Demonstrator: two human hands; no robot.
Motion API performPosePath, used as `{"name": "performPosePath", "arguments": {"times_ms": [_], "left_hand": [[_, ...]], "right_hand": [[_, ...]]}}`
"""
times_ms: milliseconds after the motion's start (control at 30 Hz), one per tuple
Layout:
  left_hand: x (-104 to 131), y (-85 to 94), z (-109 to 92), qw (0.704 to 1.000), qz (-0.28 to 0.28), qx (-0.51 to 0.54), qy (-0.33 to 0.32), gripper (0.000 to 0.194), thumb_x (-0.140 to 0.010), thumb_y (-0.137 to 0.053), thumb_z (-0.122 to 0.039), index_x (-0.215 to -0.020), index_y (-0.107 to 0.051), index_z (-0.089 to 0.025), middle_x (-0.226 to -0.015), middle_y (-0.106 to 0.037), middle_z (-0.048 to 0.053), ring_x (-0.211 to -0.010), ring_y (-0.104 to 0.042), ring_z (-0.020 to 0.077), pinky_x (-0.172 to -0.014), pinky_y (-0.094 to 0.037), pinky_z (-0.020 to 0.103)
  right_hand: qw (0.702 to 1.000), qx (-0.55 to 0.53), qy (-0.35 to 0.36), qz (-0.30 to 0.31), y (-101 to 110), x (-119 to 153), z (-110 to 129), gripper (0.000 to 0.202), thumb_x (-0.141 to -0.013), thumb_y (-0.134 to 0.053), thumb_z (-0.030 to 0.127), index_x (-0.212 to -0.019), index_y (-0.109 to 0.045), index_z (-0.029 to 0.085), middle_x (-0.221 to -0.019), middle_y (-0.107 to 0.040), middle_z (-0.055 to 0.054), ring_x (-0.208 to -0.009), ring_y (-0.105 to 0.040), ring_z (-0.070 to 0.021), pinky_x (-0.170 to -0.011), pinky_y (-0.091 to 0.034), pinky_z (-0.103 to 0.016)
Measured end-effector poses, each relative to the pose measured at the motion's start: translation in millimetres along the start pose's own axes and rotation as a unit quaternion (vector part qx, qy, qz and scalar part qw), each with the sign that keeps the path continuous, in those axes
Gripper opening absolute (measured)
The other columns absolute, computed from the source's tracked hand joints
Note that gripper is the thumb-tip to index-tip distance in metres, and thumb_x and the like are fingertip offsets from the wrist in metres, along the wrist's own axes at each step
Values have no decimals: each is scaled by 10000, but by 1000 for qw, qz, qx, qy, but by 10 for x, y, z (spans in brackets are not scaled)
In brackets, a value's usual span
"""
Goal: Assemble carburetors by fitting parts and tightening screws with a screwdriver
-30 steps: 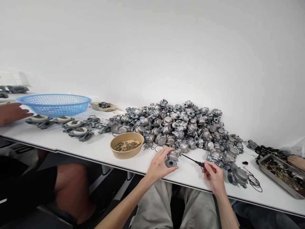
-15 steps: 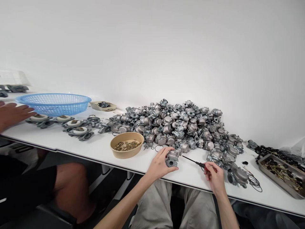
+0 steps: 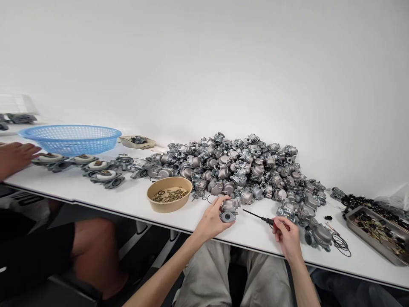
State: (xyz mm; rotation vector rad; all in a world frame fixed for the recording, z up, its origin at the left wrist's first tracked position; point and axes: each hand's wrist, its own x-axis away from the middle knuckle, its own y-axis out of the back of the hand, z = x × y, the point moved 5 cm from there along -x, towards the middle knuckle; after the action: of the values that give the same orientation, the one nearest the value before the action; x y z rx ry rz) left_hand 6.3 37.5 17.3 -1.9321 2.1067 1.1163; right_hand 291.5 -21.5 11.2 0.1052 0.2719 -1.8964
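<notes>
Near the table's front edge, my left hand (image 3: pixel 209 219) is closed round a grey metal carburetor (image 3: pixel 228 211), its round flange opening facing me. A screwdriver (image 3: pixel 262 218) with a red and black handle and a thin dark shaft is gripped in my right hand (image 3: pixel 286 234). Its tip points left toward the carburetor and stays a little apart from it. Behind both hands rises a large heap of carburetors (image 3: pixel 223 170). To the left of my left hand stands a tan oval bowl (image 3: pixel 169 207) with small brass-coloured parts in it.
At right, a metal tray (image 3: pixel 372 245) holds mixed small parts, and black rings (image 3: pixel 341 246) lie beside it. A blue basket (image 3: pixel 72 147) stands at left, near a co-worker's hand (image 3: pixel 17 158) and several carburetors with white rings (image 3: pixel 105 175). A shallow tan tray (image 3: pixel 137 143) sits behind.
My left hand and the carburetor have shifted slightly left and turned a little. The screwdriver has moved barely to the left. The co-worker's hand has drawn back leftward.
</notes>
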Motion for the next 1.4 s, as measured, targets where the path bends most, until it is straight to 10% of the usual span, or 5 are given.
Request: {"name": "performPosePath", "arguments": {"times_ms": [1400], "left_hand": [[38,-1,-32,998,-47,-1,-30,573,-729,-770,-196,-1267,-584,-261,-1147,-651,32,-862,-671,189,-764,-582,285]], "right_hand": [[999,28,22,8,13,-21,-40,442,-655,-887,583,-744,-785,161,-490,-607,-7,-382,-437,-92,-345,-330,-200]]}}
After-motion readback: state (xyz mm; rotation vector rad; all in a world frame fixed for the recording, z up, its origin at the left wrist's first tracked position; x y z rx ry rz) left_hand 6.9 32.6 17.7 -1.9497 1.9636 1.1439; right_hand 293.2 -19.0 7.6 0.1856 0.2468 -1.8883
